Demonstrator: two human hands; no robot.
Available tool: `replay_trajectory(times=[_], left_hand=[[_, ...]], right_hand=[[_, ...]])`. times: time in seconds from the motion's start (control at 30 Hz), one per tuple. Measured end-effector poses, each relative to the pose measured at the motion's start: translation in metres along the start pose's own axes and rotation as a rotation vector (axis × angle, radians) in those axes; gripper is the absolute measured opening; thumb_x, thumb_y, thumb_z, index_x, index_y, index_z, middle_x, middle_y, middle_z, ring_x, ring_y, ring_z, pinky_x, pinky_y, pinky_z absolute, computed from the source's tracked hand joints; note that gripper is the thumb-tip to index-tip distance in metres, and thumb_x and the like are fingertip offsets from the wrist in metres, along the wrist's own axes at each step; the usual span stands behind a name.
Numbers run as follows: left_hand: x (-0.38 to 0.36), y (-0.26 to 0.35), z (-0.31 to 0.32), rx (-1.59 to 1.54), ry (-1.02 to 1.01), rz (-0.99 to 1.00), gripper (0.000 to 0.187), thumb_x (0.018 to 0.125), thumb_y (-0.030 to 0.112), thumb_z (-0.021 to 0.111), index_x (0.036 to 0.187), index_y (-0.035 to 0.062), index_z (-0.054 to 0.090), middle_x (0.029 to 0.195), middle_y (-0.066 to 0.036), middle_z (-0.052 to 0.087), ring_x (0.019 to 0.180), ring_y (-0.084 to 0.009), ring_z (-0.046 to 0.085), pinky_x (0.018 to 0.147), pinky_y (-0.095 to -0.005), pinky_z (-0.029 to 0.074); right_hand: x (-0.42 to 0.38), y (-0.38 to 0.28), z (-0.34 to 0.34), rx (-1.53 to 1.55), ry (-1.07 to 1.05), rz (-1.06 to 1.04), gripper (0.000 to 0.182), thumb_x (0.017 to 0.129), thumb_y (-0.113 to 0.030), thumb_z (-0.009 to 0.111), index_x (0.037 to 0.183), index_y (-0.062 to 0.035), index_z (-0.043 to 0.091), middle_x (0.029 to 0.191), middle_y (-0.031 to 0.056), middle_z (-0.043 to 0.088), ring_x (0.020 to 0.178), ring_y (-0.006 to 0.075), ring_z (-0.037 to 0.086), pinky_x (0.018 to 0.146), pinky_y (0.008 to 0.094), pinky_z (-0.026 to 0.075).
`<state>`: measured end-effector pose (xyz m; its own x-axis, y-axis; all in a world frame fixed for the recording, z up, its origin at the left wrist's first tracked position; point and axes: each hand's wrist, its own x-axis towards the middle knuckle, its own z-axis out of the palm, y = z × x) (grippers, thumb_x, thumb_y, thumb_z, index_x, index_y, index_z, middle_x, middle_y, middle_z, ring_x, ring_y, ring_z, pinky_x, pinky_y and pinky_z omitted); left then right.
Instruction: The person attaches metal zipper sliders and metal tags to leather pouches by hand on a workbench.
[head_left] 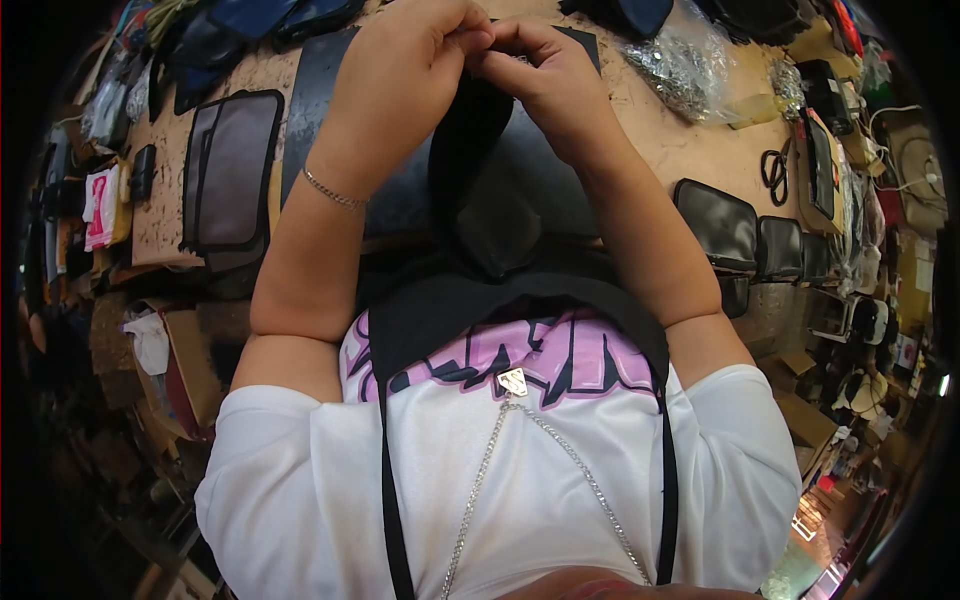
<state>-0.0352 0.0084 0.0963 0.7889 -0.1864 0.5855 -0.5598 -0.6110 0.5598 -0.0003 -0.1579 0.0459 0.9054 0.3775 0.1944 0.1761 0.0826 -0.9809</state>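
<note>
At the top of the head view, my left hand and my right hand meet with fingertips pinched together. Between and below them hangs a long black piece, perhaps fabric or leather, reaching down toward my apron. Its upper edge appears to be in my fingers; any smaller part there is hidden. A glossy grey-black patch shows at its lower end. Under my hands lies a dark flat mat on the workbench.
Black-edged mesh panels lie on the left. To the right are a plastic bag of small metal parts, black-handled scissors and several black pouches. An open cardboard box stands lower left.
</note>
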Motion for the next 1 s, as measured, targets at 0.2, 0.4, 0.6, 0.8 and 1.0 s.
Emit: replay_trajectory(times=[0.2, 0.4, 0.6, 0.8, 1.0], left_hand=[[0.001, 0.014, -0.005, -0.006, -0.019, -0.059, 0.003, 0.082, -0.002, 0.062, 0.083, 0.0009, 0.062, 0.081, -0.014, 0.060, 0.081, -0.0335, 0.060, 0.072, -0.0381, 0.047], [0.001, 0.002, 0.006, -0.072, 0.012, -0.095, 0.002, 0.087, -0.002, 0.063, 0.087, 0.0008, 0.062, 0.080, -0.011, 0.061, 0.077, -0.0248, 0.062, 0.071, -0.0328, 0.049], [-0.011, -0.055, 0.035, -0.584, -0.131, -0.399, 0.020, 0.100, 0.022, 0.063, 0.103, 0.0033, 0.067, 0.090, 0.005, 0.062, 0.084, -0.0031, 0.053, 0.076, -0.0212, 0.044], [-0.015, -0.053, 0.038, -0.524, -0.153, -0.347, 0.022, 0.098, 0.025, 0.065, 0.092, 0.0038, 0.068, 0.081, 0.005, 0.060, 0.077, -0.0031, 0.051, 0.071, -0.0199, 0.041], [-0.015, -0.049, 0.058, -0.614, -0.011, -0.599, 0.030, 0.096, 0.025, 0.066, 0.073, 0.0066, 0.061, 0.068, 0.005, 0.053, 0.064, -0.0035, 0.045, 0.060, -0.0213, 0.037]], right_hand=[[-0.002, -0.007, 0.006, 0.105, 0.026, 0.040, 0.016, 0.087, -0.006, 0.072, 0.102, -0.0021, 0.068, 0.095, 0.0017, 0.066, 0.087, 0.0087, 0.061, 0.079, 0.0232, 0.048], [-0.009, 0.019, -0.003, -0.155, 0.044, -0.134, 0.026, 0.080, -0.010, 0.077, 0.102, -0.0018, 0.067, 0.098, 0.0038, 0.060, 0.092, 0.0142, 0.063, 0.080, 0.0282, 0.052], [-0.018, 0.020, -0.007, -0.277, 0.112, -0.155, 0.035, 0.081, -0.004, 0.074, 0.111, -0.0031, 0.056, 0.099, 0.0092, 0.063, 0.092, 0.0178, 0.065, 0.081, 0.0312, 0.053], [-0.017, 0.016, -0.016, -0.423, 0.074, -0.194, 0.036, 0.078, -0.002, 0.075, 0.106, -0.0042, 0.052, 0.098, 0.0095, 0.063, 0.092, 0.0232, 0.066, 0.081, 0.0329, 0.053], [-0.020, -0.014, -0.008, -0.984, 0.068, -0.653, 0.026, 0.077, -0.008, 0.073, 0.096, -0.0052, 0.056, 0.087, 0.0081, 0.057, 0.082, 0.0294, 0.061, 0.073, 0.0373, 0.052]])
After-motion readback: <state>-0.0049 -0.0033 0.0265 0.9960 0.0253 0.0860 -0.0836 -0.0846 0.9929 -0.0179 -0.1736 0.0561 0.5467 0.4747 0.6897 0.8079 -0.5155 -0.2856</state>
